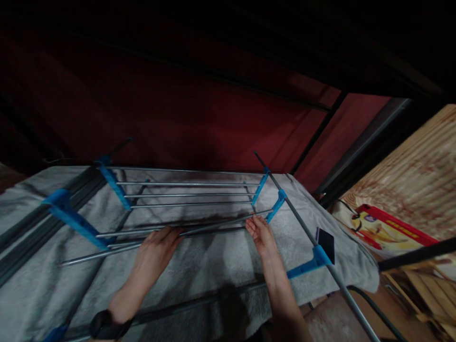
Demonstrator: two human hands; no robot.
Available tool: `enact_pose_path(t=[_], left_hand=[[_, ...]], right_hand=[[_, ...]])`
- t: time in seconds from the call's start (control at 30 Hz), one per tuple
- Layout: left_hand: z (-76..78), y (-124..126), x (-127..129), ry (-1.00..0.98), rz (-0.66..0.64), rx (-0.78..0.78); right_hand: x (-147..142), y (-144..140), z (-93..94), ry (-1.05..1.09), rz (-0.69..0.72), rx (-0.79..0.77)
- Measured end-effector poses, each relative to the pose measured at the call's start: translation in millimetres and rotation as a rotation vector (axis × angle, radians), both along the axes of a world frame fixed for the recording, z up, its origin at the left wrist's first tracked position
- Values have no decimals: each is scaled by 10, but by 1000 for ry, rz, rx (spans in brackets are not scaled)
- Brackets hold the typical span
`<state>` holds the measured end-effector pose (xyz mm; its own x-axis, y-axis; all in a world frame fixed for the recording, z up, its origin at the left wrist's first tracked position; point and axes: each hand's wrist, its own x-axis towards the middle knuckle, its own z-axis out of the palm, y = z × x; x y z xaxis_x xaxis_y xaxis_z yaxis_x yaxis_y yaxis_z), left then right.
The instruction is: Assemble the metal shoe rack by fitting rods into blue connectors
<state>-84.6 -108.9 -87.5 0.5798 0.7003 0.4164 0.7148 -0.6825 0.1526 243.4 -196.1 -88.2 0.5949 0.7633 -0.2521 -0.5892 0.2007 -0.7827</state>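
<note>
Probably light, stiff and slick, the metal rod [213, 225] slants above the grey blanket [203, 268] past a blue bracket [76, 220], best held where the left hand [158, 249] curls round its middle and the right hand [262, 233] pinches near its right end.

This looked like a home, most likely a sleeping corner. Toward 6 o'clock a plush grey blanket [210, 263] covered a broad, bed-like surface, and a tubular rack [194, 194] with blue plastic brackets, a household sort of item, rested on it. A dark red curtain [199, 123] hung across 12 o'clock, with a slim dark post [318, 133] near 2 o'clock. A smartphone [326, 243] lay at 4 o'clock. Past the blanket's edge, around 3 o'clock, showed a red-and-yellow printed package [392, 227] and a ridged, wood-toned wall [420, 161].
</note>
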Motion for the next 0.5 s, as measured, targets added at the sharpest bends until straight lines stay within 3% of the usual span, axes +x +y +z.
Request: enact_pose_path(t=[0.5], left_hand=[[125,-216,86,261,-45,-77]], right_hand=[[246,-43,-216,-119,69,-82]])
